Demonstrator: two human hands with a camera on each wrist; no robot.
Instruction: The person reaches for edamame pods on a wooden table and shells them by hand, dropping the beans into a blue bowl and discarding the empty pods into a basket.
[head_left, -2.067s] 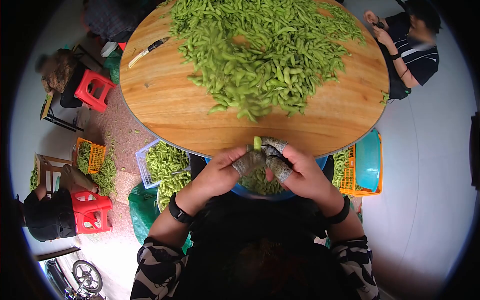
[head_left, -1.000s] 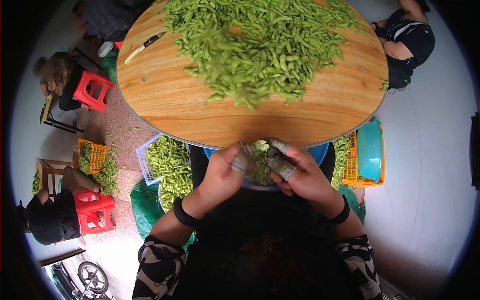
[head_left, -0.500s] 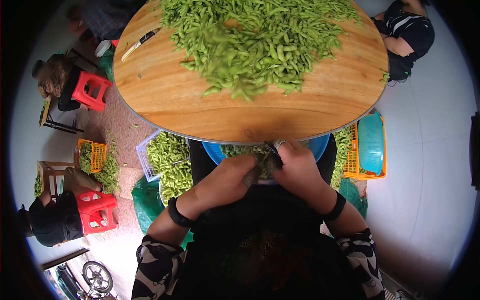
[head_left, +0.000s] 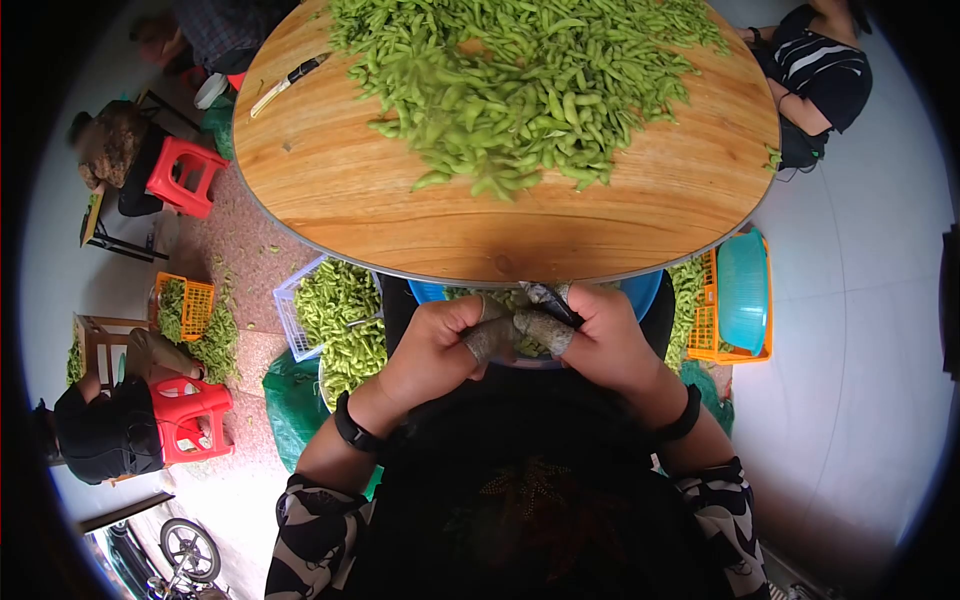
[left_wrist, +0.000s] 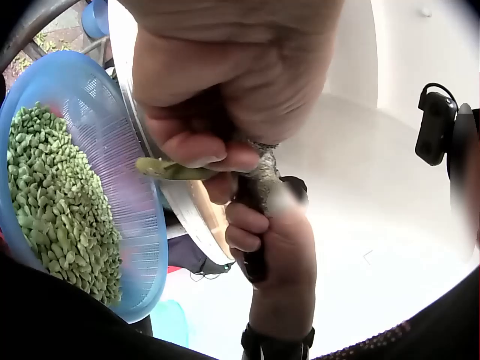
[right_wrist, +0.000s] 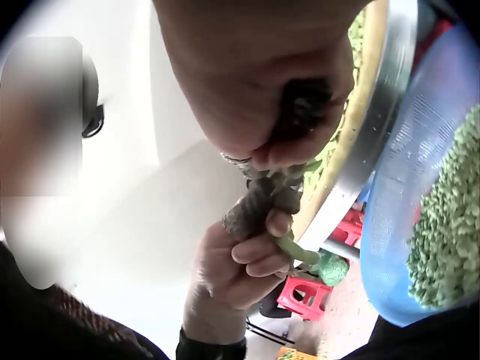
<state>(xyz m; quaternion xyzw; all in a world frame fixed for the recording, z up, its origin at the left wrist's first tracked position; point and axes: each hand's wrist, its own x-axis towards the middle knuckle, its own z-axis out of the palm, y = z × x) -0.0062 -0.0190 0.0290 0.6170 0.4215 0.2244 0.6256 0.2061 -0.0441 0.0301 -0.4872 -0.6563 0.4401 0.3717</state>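
In the head view my left hand (head_left: 432, 340) and right hand (head_left: 618, 342) meet just off the table's front edge, over a blue basket (head_left: 430, 291). Grey wraps cover some thumbs and fingers. A green soybean pod (left_wrist: 171, 170) sticks out of my left hand's curled fingers in the left wrist view. My right hand grips a small dark-handled knife (head_left: 552, 302), its handle end showing in the palm in the right wrist view. The tips of both hands come together, hiding the blade's working end. Shelled green beans (left_wrist: 64, 217) lie in the basket below.
A large heap of soybean pods (head_left: 530, 100) covers the back of the round wooden table (head_left: 330, 215). Another knife (head_left: 290, 85) lies at its left. Crates of pods (head_left: 335, 300) stand left, an orange crate (head_left: 703, 310) right. Other people sit around.
A pod stood upright between my fingertips, then showed split open. Both hands dipped toward the basket, then came back up together. The table has shifted slightly in the view.
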